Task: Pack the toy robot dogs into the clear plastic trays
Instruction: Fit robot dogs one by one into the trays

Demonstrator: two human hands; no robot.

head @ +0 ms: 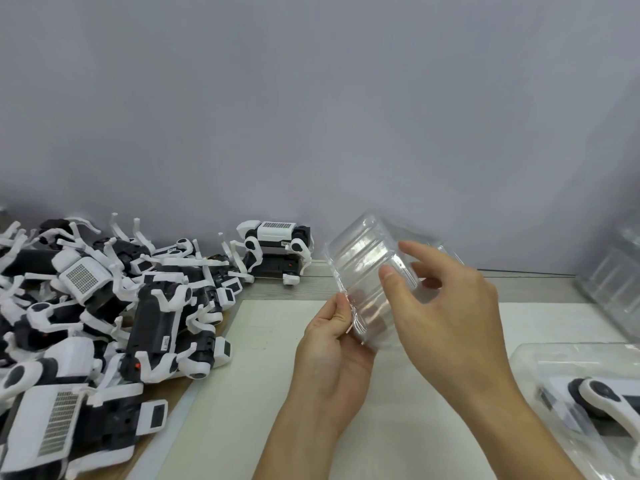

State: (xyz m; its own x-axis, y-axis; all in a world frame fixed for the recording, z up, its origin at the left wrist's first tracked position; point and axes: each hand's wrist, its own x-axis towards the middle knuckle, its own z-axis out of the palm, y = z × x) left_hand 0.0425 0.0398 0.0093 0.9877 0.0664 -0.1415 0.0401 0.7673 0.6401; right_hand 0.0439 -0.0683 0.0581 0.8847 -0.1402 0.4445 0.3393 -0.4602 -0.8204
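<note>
Here we hold one clear plastic tray (367, 271) raised above the counter (346, 410), tilted, between both hands. Our left hand (332, 348) pinches the tray's near left edge between thumb and fingers; our right hand (446, 306) curls over its right side, thumb on the front face, fingers partly seen through the plastic. The tray looks empty. A pile of toy robot dogs (104, 313), black and white, lies jumbled on the left of the counter, reaching back to the grey wall (311, 98); one dog (277, 247) sits on top of another at the wall end of the heap. At lower right a packed tray (554, 375) holds a dog under clear plastic. A stack of clear trays (613, 278) stands at far right. A pale mat (277, 341) lies under our hands.
</note>
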